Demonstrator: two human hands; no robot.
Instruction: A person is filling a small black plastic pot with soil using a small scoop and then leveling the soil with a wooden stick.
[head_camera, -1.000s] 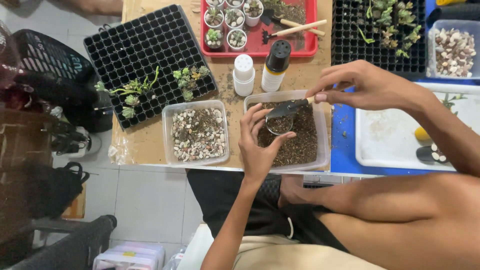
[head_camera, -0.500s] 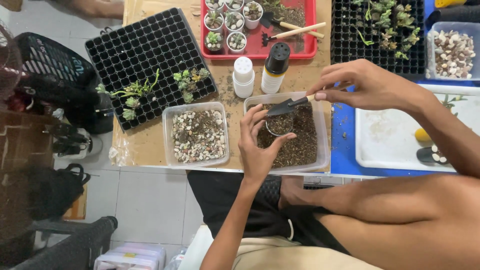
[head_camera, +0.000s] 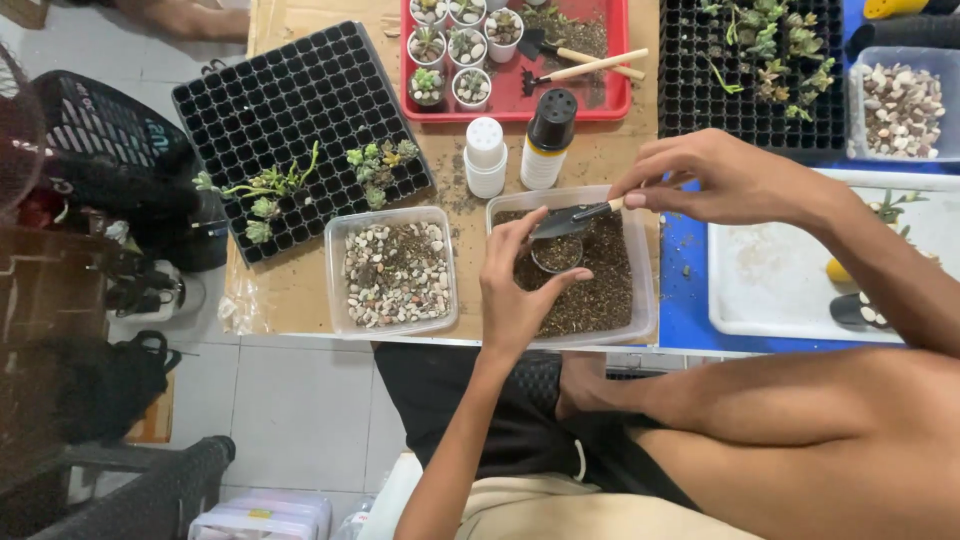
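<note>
- The left hand (head_camera: 515, 290) cups a small clear pot (head_camera: 557, 254), thumb on the near side and fingers curled round the far side, so its grip is closed about the pot's wall.
- The pot sits low inside the soil tub (head_camera: 640, 300), a clear plastic box of dark potting mix near the front edge of the surface (head_camera: 300, 290); the pot already holds some soil.
- The left forearm comes up from the person's lap, wrist bent slightly back.
- The right hand (head_camera: 725, 180) pinches the pale wooden handle of a little trowel (head_camera: 568, 220) between thumb and fingertips pressed together, the other fingers arched above.
- The trowel's dark blade lies over the pot's mouth, tilted down toward it.
- The right forearm reaches in from the right, crossing a white tray (head_camera: 770, 290) on a blue cloth.
- Just left of the soil tub stands a pebble tub (head_camera: 395, 268) of mixed small stones.
- Behind the tubs stand a white shaker bottle (head_camera: 486, 155) and a black-capped bottle (head_camera: 548, 138), close together.
- Farther back lie a black seedling tray (head_camera: 290, 110) with a few succulents and a red tray (head_camera: 520, 95) with small potted plants.
</note>
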